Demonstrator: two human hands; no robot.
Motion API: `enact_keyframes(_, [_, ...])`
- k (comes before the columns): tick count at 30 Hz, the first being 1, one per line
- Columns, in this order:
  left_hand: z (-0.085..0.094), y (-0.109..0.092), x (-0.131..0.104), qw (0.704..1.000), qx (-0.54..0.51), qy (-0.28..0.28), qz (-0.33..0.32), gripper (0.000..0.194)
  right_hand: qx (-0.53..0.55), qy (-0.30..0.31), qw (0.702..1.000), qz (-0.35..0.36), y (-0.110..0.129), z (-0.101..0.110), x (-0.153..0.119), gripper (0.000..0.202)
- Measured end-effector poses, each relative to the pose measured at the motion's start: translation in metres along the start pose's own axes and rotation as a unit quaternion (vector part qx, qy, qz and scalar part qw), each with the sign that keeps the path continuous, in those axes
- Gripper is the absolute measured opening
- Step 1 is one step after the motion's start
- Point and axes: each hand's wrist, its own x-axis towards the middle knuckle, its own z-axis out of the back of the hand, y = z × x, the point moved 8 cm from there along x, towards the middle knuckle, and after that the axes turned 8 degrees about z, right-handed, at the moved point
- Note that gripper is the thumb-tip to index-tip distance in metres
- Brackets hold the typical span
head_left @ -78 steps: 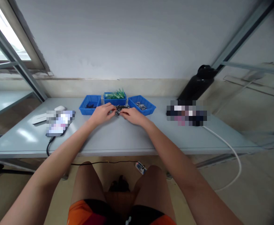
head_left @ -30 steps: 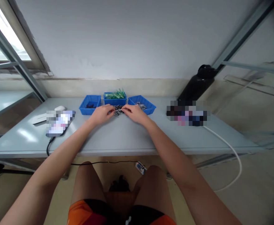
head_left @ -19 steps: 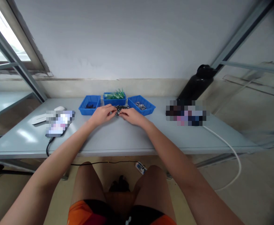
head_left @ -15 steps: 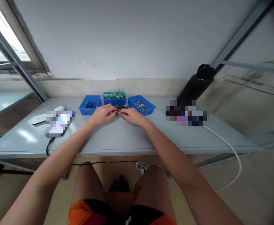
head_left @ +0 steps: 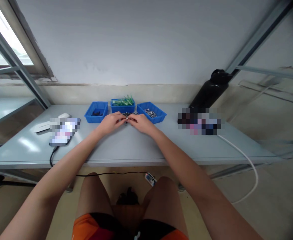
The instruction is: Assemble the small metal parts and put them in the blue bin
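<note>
My left hand [head_left: 113,122] and my right hand [head_left: 140,122] meet at the middle of the table, fingertips pinched together. Between them is a small shiny piece, too small to name. Just behind the fingers lies a pile of small dark metal parts [head_left: 129,114], partly hidden by my hands. A blue bin [head_left: 87,117] with a few dark pieces stands to the left. Green plastic strips [head_left: 124,101] fill the middle blue bin [head_left: 122,109]. On the right, another blue bin [head_left: 161,116] holds silvery pin-like metal pieces [head_left: 151,113].
A phone [head_left: 65,132] with a black cable lies on the left of the grey table [head_left: 126,150], beside a white mouse-shaped object [head_left: 64,115]. At the right stand a black bottle [head_left: 209,90] and blurred-out items with a white cable [head_left: 244,155]. A wall rises behind.
My fingertips have drawn closer together, the left hand shifting slightly right, and now meet around the small piece. The bins and other items stay in place.
</note>
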Motion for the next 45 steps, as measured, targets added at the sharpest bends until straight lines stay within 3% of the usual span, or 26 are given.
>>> enact_keyframes(9, [-0.003,-0.002,0.002,0.997,-0.072,-0.008,0.012,0.023,-0.014,0.009,1.0,0.008,-0.003,-0.005,0.002,0.023])
enact_keyframes(18, [-0.012,-0.004,0.001,0.982,-0.159,0.09,0.046,0.022,0.002,0.023,1.0,-0.012,-0.005,-0.005,0.0,0.018])
enact_keyframes(25, [-0.013,0.018,0.003,0.987,-0.124,0.063,0.086,0.026,0.025,-0.052,0.998,-0.027,-0.01,0.014,-0.002,0.025])
enact_keyframes(30, [-0.011,0.021,0.003,0.991,-0.085,0.055,0.089,0.024,0.019,-0.018,0.999,-0.042,-0.014,0.009,-0.002,0.024])
enact_keyframes(36, [-0.005,0.021,0.004,0.99,-0.083,0.048,0.101,0.024,0.008,-0.049,0.998,-0.029,-0.016,0.014,-0.001,0.025])
enact_keyframes(45, [-0.002,0.017,0.003,0.995,-0.066,0.029,0.063,0.019,0.007,-0.056,0.998,-0.032,-0.014,0.018,-0.002,0.025])
